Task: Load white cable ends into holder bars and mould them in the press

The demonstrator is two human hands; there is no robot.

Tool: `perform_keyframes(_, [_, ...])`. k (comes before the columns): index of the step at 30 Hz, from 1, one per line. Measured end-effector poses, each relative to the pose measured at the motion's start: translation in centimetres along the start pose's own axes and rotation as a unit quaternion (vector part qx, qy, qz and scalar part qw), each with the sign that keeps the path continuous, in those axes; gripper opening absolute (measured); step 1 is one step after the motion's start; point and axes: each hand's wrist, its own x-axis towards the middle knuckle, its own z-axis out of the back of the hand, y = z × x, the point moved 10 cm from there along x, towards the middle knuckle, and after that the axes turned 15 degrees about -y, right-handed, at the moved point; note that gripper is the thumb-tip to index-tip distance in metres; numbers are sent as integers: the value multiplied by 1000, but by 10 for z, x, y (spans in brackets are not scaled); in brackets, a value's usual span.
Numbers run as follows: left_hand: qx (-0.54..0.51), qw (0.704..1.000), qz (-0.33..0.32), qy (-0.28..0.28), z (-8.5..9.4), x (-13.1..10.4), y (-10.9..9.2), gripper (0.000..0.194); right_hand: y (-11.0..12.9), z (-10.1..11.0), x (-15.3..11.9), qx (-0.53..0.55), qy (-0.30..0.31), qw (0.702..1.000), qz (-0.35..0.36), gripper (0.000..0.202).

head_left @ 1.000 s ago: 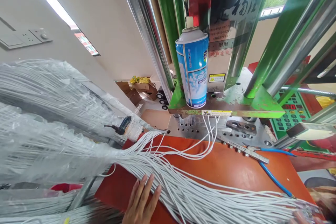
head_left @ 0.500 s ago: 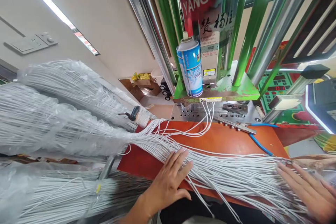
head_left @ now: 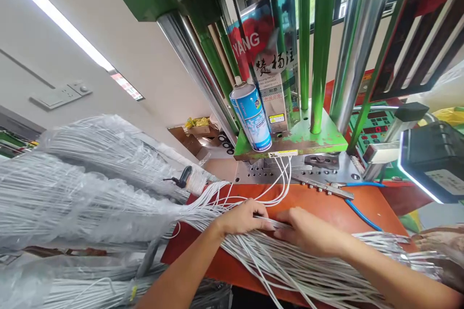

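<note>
A thick bundle of thin white cables [head_left: 268, 260] lies across the orange work surface [head_left: 319, 207]. My left hand [head_left: 242, 217] is closed, thumb and fingers pinching a few strands at the bundle's upper edge. Just to its right, my right hand [head_left: 304, 227] has its fingers curled on the same strands; its fingertips are partly hidden. The two hands are close together with a short stretch of cable between them. Several cables [head_left: 284, 174] loop up from the bundle to beneath the green machine plate [head_left: 308, 142], where their ends are hidden.
A blue spray can [head_left: 253, 123] stands on the green plate. Right of the hands lie a metal bar [head_left: 329, 189] and a tool with blue handles [head_left: 362, 215]. Plastic-wrapped cable bundles [head_left: 90, 198] fill the left side. A lit lamp [head_left: 431, 159] juts in at right.
Both hands lay spread on the bundle, far apart. My right hand has moved left, my left hand slightly up, and both now grip strands close together. The view has shifted upward.
</note>
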Motion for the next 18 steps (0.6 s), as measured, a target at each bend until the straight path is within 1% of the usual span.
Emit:
perform_keyframes(2, [-31, 999, 33, 1, -1, -1, 2, 45, -14, 3, -3, 29, 4, 1000, -11, 32])
perform_keyframes(3, [-33, 998, 50, 10, -4, -2, 3, 45, -20, 6, -4, 35, -2, 999, -19, 34])
perform_keyframes(5, [-18, 997, 66, 30, -9, -4, 1, 42, -25, 13, -6, 31, -28, 999, -30, 36])
perform_keyframes(7, [21, 999, 31, 31, -10, -3, -9, 36, -18, 17, -8, 21, -44, 999, -19, 38])
perform_keyframes(9, [68, 997, -30, 9, -7, -1, -25, 28, -6, 17, -9, -2, -41, 999, -4, 37])
perform_keyframes(11, [112, 991, -78, -9, -6, -2, -41, 22, 1, 17, -9, -101, -46, 994, 7, 25])
perform_keyframes(12, [132, 987, -94, -14, -6, -3, -48, 21, 3, 18, -9, -168, -55, 984, 9, 21])
perform_keyframes(13, [152, 983, -105, -20, -6, -5, -55, 21, 6, 18, -9, -232, -66, 970, 19, 21])
perform_keyframes(14, [167, 979, -115, -28, -6, -7, -62, 21, 12, 17, -9, -284, -79, 955, 43, 23])
perform_keyframes(16, [176, 974, -134, -55, -3, -12, -80, 24, 31, 15, -13, -339, -120, 925, 119, 21])
perform_keyframes(18, [156, 971, -160, -88, 0, -19, -100, 41, 49, 13, -21, -368, -169, 894, 189, 16])
